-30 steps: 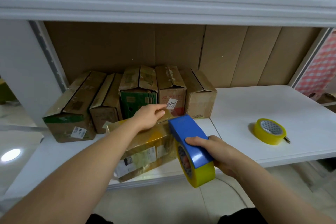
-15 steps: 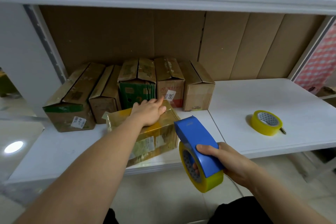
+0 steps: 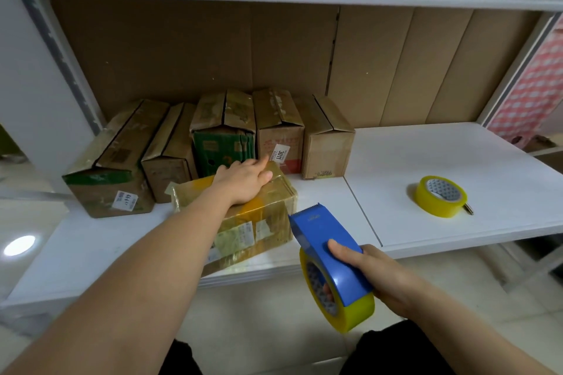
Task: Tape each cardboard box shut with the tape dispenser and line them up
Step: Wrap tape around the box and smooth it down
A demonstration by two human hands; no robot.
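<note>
Left fingers [image 3: 264,167]: they lie straight and flat on top of the taped box, holding nothing, with one finger pointing toward the row behind.
Left hand [image 3: 243,183]: it rests on the far end of the taped box and presses it down.
Right fingers [image 3: 336,248]: they are curled tight round the tape dispenser, with the thumb on its blue top.
Right hand [image 3: 377,275]: it holds the tape dispenser in the air, in front of the shelf edge and just right of the taped box.
Tape dispenser [image 3: 330,256]: blue, with a yellow roll of tape inside; its toothed end points up and away, close to the near right corner of the taped box.
Taped box [image 3: 243,222]: shiny with yellow tape, lying slanted on the shelf near its front edge.
Row of boxes [image 3: 213,143]: five brown cardboard boxes stand side by side at the back of the shelf, just behind the taped box.
Spare tape roll [image 3: 440,196]: yellow, lying flat on the shelf, well apart on the right.
Shelf [image 3: 426,237]: white and flat, with brown cardboard behind it.
</note>
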